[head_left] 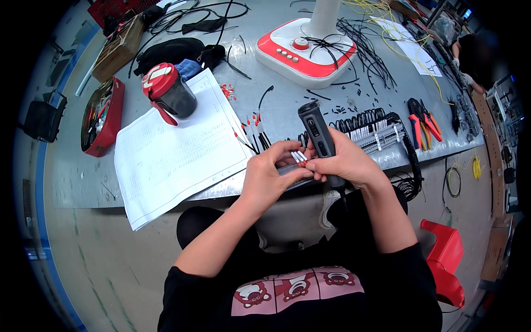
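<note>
My right hand (pixel 343 161) is wrapped round a dark grey electric screwdriver (pixel 319 130), its bit end pointing down toward my lap. The thumb and fingertips of that hand also reach the red ends of a few wires with white marker sleeves (pixel 298 156). My left hand (pixel 271 169) is closed around these sleeved wires from the other side, fingertips almost meeting the right hand's. Beneath both hands lies a terminal block strip (pixel 381 138) with looped black wires and white markers, partly hidden by the hands. Several loose black wires with red ends (pixel 255 133) stick up beside my left hand.
Printed sheets (pixel 177 149) hang over the table's front edge, with a red-lidded tumbler (pixel 170 91) on them. A red tool pouch (pixel 105 116) lies left, a fan base (pixel 307 52) behind, crimping pliers (pixel 423 124) right. A red stool (pixel 444 260) stands on the floor.
</note>
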Demonstrator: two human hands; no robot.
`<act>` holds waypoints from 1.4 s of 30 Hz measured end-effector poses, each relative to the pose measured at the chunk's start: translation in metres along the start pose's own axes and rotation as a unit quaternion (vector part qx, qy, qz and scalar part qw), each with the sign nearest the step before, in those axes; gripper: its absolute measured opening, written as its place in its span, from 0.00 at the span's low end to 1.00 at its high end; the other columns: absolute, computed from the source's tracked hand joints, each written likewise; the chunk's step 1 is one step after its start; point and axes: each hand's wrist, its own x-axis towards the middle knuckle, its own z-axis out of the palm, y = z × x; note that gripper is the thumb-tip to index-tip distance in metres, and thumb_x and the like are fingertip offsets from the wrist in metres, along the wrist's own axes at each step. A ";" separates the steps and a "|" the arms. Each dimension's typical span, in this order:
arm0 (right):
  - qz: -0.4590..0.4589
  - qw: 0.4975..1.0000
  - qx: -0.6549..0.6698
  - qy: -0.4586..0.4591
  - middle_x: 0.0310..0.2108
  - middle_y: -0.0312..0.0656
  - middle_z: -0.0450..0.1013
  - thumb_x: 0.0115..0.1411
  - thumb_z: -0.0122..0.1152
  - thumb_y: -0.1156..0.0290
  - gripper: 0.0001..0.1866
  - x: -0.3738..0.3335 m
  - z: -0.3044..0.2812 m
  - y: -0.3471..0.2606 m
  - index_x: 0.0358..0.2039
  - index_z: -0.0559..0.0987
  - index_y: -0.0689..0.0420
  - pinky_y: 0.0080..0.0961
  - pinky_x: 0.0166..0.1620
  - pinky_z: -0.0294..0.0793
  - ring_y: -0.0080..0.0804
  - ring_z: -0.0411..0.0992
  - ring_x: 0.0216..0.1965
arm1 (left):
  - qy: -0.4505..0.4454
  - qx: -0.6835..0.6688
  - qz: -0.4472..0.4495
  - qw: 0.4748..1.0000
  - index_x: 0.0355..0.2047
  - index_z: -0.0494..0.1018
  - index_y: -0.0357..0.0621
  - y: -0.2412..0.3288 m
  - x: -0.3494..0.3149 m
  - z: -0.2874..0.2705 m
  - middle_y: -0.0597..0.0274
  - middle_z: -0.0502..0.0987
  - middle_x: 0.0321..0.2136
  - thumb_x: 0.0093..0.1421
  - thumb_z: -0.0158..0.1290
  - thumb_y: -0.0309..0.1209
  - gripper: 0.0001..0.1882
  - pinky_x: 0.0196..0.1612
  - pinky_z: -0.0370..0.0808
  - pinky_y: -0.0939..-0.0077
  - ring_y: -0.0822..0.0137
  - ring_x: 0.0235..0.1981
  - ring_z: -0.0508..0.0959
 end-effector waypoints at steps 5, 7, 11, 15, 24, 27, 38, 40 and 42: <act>-0.009 1.000 -0.018 -0.006 0.30 0.37 0.72 0.50 0.65 0.79 0.20 -0.002 -0.004 0.001 0.43 0.69 0.63 0.17 0.26 0.72 0.21 0.73 0.24 | 0.019 0.039 0.037 0.998 0.49 0.75 0.34 -0.002 0.000 0.007 0.56 0.83 0.33 0.48 0.71 0.29 0.28 0.42 0.78 0.76 0.70 0.35 0.82; -0.014 1.000 -0.022 -0.008 0.30 0.37 0.73 0.50 0.65 0.79 0.20 -0.002 -0.004 0.000 0.44 0.70 0.63 0.16 0.26 0.71 0.20 0.73 0.25 | 0.024 0.049 0.049 0.997 0.49 0.75 0.34 -0.003 -0.001 0.008 0.56 0.83 0.34 0.47 0.71 0.29 0.28 0.43 0.79 0.75 0.70 0.35 0.82; -0.026 0.999 -0.018 -0.005 0.30 0.37 0.73 0.50 0.65 0.79 0.21 -0.001 -0.004 0.003 0.45 0.70 0.63 0.16 0.26 0.71 0.20 0.73 0.25 | 0.031 0.050 0.051 0.997 0.48 0.75 0.35 -0.007 -0.001 0.009 0.56 0.82 0.35 0.48 0.71 0.30 0.28 0.43 0.78 0.75 0.70 0.35 0.82; -0.030 0.999 -0.018 0.007 0.31 0.36 0.74 0.50 0.65 0.78 0.22 -0.002 -0.002 0.004 0.46 0.70 0.63 0.16 0.26 0.71 0.19 0.72 0.25 | 0.035 0.042 0.037 0.998 0.48 0.73 0.36 -0.005 -0.002 0.010 0.58 0.82 0.35 0.49 0.70 0.30 0.28 0.45 0.76 0.76 0.71 0.36 0.82; -0.028 0.999 -0.041 0.009 0.31 0.33 0.73 0.49 0.67 0.77 0.22 -0.002 -0.001 0.008 0.45 0.71 0.60 0.15 0.27 0.71 0.18 0.71 0.26 | -0.002 -0.016 0.080 0.997 0.46 0.73 0.36 -0.010 -0.002 0.001 0.61 0.80 0.37 0.54 0.64 0.26 0.20 0.43 0.76 0.79 0.72 0.36 0.80; -0.065 0.996 -0.055 0.019 0.29 0.33 0.73 0.49 0.68 0.76 0.21 -0.002 0.001 0.014 0.42 0.71 0.59 0.18 0.30 0.72 0.18 0.72 0.28 | -0.054 -0.140 0.021 0.988 0.44 0.74 0.37 -0.013 0.000 -0.007 0.63 0.80 0.35 0.56 0.61 0.26 0.15 0.43 0.74 0.81 0.75 0.35 0.79; -0.080 0.974 -0.205 0.056 0.28 0.40 0.75 0.46 0.71 0.74 0.21 -0.007 0.011 0.011 0.39 0.70 0.60 0.29 0.36 0.73 0.32 0.74 0.30 | -0.050 -0.284 -0.137 0.948 0.37 0.71 0.41 0.001 0.009 -0.006 0.63 0.80 0.32 0.59 0.61 0.24 0.10 0.42 0.75 0.80 0.74 0.35 0.80; -0.078 0.979 -0.185 0.046 0.28 0.40 0.75 0.46 0.72 0.74 0.22 -0.006 0.010 0.012 0.39 0.70 0.60 0.29 0.36 0.73 0.32 0.75 0.30 | -0.058 -0.295 -0.134 0.944 0.38 0.70 0.41 -0.003 0.010 -0.006 0.62 0.80 0.32 0.59 0.61 0.24 0.10 0.43 0.75 0.79 0.73 0.34 0.80; -0.077 0.980 -0.177 0.045 0.28 0.39 0.75 0.46 0.72 0.74 0.22 -0.004 0.008 0.016 0.39 0.70 0.60 0.29 0.36 0.73 0.32 0.75 0.30 | -0.054 -0.294 -0.144 0.943 0.38 0.71 0.41 -0.003 0.010 -0.008 0.62 0.80 0.32 0.59 0.61 0.25 0.10 0.43 0.76 0.79 0.73 0.34 0.80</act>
